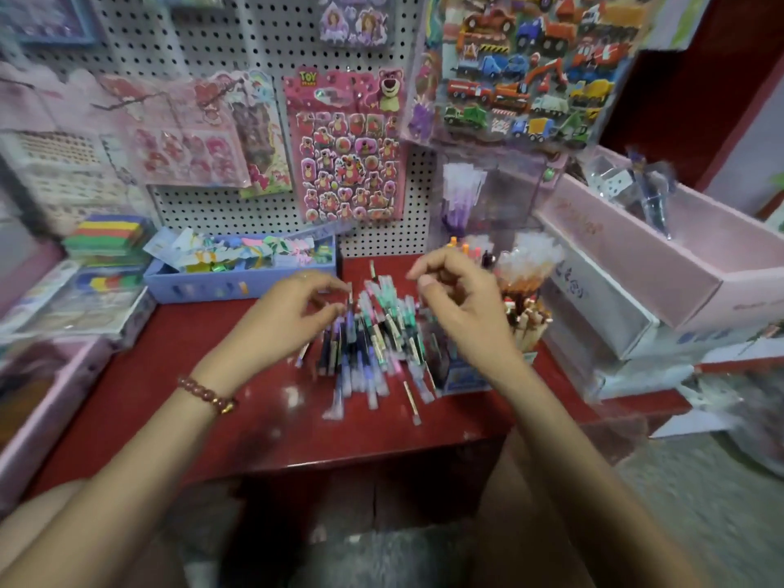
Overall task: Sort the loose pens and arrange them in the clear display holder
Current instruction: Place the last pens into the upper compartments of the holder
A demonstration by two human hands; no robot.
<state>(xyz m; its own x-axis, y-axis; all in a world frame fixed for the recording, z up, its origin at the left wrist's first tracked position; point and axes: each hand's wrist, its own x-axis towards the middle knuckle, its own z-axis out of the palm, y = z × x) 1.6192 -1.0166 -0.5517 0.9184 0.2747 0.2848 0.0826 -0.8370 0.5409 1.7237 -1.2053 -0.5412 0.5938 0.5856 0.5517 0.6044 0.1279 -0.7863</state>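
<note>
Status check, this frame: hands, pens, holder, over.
Left hand and right hand over pen pile, grip blurred. Clear holder behind, some purple pens in. Upright pen bundles crowd its front.

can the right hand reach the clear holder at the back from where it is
Probably yes. The clear holder stands just beyond the right hand, and only the upright orange-capped pens stand between them, which look low enough to reach over.

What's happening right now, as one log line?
stage: sorting | left hand: over pen pile, grip unclear | right hand: over pen pile, grip unclear | clear display holder: purple pens inside
</note>
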